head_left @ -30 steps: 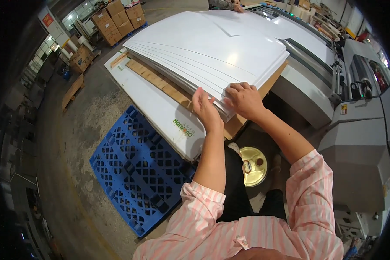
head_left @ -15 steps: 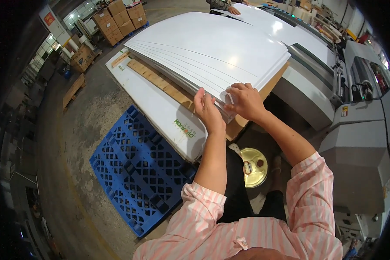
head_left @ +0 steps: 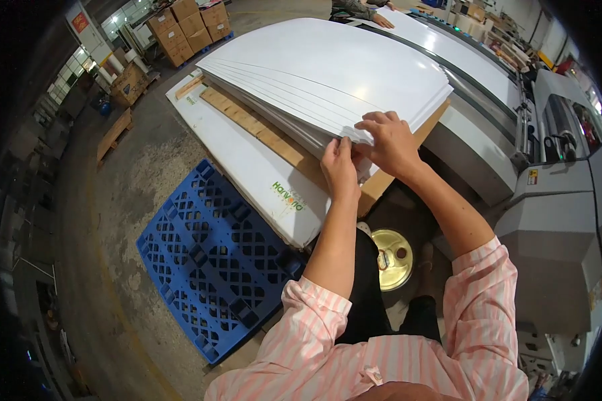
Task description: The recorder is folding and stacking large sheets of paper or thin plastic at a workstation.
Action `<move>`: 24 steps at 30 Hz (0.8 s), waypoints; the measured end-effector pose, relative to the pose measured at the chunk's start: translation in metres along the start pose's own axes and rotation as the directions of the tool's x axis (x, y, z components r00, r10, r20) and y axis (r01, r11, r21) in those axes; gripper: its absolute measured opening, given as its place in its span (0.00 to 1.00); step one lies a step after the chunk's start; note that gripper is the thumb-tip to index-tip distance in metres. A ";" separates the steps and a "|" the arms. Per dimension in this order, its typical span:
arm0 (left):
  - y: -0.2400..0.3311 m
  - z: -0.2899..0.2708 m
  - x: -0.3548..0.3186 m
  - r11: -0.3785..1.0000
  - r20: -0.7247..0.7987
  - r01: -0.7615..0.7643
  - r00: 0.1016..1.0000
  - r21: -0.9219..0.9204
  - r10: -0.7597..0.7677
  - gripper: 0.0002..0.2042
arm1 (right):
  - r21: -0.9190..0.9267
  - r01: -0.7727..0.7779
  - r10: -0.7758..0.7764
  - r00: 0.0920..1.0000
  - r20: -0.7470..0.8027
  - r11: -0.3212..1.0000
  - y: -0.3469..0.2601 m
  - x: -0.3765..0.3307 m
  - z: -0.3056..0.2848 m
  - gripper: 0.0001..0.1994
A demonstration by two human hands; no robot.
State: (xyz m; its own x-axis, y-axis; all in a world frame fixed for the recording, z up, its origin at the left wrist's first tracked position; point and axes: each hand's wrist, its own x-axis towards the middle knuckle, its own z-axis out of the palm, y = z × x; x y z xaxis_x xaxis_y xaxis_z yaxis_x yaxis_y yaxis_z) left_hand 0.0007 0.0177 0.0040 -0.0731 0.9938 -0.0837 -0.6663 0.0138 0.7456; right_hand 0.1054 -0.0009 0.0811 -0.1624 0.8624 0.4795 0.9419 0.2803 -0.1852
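Note:
A tall stack of large glossy white sheets (head_left: 328, 63) lies in front of me, its top sheets fanned in steps along the left edge. At the near corner, my left hand (head_left: 341, 167) is closed on the sheet edges, fingertips on top and the thumb hidden. Just right of it, my right hand (head_left: 391, 144) grips the same corner of the sheets, its fingers bent over the top and its thumb side hidden behind the left fingers. The two hands are nearly touching. How many sheets each one holds I cannot make out.
Under the sheets are a wooden plank (head_left: 267, 127), brown cardboard (head_left: 374, 190) and a white-wrapped pack (head_left: 247, 164). A blue plastic pallet (head_left: 214, 264) lies left; a yellow drum (head_left: 393, 271) stands by my legs. A grey machine (head_left: 471, 144) flanks the right. Beyond it shows a co-worker's hand (head_left: 381, 21).
My left hand has moved right and closed on the sheet edges at the corner. My right hand has risen slightly. The co-worker's hand has shifted right.

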 end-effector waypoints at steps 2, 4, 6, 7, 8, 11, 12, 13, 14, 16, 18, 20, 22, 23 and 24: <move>0.004 0.005 0.002 1.000 0.043 0.003 0.999 0.028 -0.005 0.09 | 0.052 -0.036 0.029 0.993 0.117 0.998 0.001 0.000 -0.001 0.16; 0.006 0.008 -0.003 1.000 0.022 0.000 1.000 -0.007 0.000 0.08 | 0.242 -0.150 0.108 0.978 0.180 0.959 0.005 0.002 -0.003 0.15; 0.004 0.007 0.000 0.999 -0.001 -0.002 1.000 -0.040 0.002 0.07 | 0.430 -0.241 0.176 0.967 0.186 0.870 0.014 0.005 0.000 0.14; 0.003 0.004 0.003 0.999 0.010 0.007 1.000 -0.042 -0.007 0.09 | 0.430 -0.240 0.174 0.967 0.187 0.871 0.018 0.007 0.000 0.14; 0.001 0.002 0.006 0.999 0.021 0.016 1.000 -0.045 -0.015 0.11 | 0.429 -0.221 0.174 0.974 0.146 0.876 0.021 0.009 0.001 0.13; -0.001 0.001 0.004 0.998 0.036 0.048 0.998 -0.048 -0.046 0.14 | 0.397 -0.270 0.198 0.957 0.213 0.877 0.026 0.010 -0.001 0.12; 0.000 0.003 0.003 0.998 0.039 0.049 0.998 -0.047 -0.047 0.14 | 0.393 -0.311 0.204 0.935 0.290 0.865 0.025 0.009 -0.001 0.12; -0.001 0.002 0.002 0.999 0.027 0.034 0.999 -0.043 -0.032 0.13 | 0.388 -0.350 0.206 0.908 0.366 0.853 0.021 0.009 -0.001 0.12; -0.001 0.002 0.002 0.999 0.015 0.019 1.000 -0.037 -0.018 0.13 | 0.341 -0.313 0.191 0.919 0.345 0.887 0.016 0.008 -0.004 0.13; -0.001 0.002 0.003 1.000 0.034 0.011 0.999 -0.014 -0.010 0.13 | 0.323 -0.270 0.161 0.931 0.326 0.907 0.018 0.009 -0.004 0.12; -0.001 0.002 0.002 1.000 0.053 0.004 0.999 0.008 -0.004 0.13 | 0.303 -0.228 0.130 0.942 0.310 0.925 0.018 0.010 -0.003 0.12; 0.003 0.004 0.000 0.998 0.023 0.040 0.999 -0.050 -0.038 0.11 | -0.022 -0.126 0.128 0.968 0.216 0.992 0.012 0.013 -0.003 0.09; 0.003 0.003 0.002 0.998 0.047 0.030 0.999 -0.059 -0.027 0.12 | -0.109 0.022 -0.016 0.998 0.055 0.994 0.013 0.013 0.001 0.07; 0.003 0.002 0.003 0.997 0.072 0.019 0.997 -0.071 -0.014 0.12 | -0.220 0.155 -0.178 0.980 -0.092 0.963 0.014 0.013 0.002 0.06; 0.002 0.002 0.003 0.997 0.073 0.021 0.997 -0.072 -0.015 0.12 | -0.221 0.154 -0.178 0.980 -0.091 0.963 0.018 0.012 0.002 0.06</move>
State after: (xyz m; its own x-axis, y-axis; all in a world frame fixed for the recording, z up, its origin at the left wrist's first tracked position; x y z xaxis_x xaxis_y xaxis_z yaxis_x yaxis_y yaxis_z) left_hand 0.0006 0.0210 0.0068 -0.0086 0.9989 -0.0467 -0.7192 0.0263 0.6943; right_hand 0.1194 0.0158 0.0817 -0.2998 0.7566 0.5811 0.9470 0.3096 0.0856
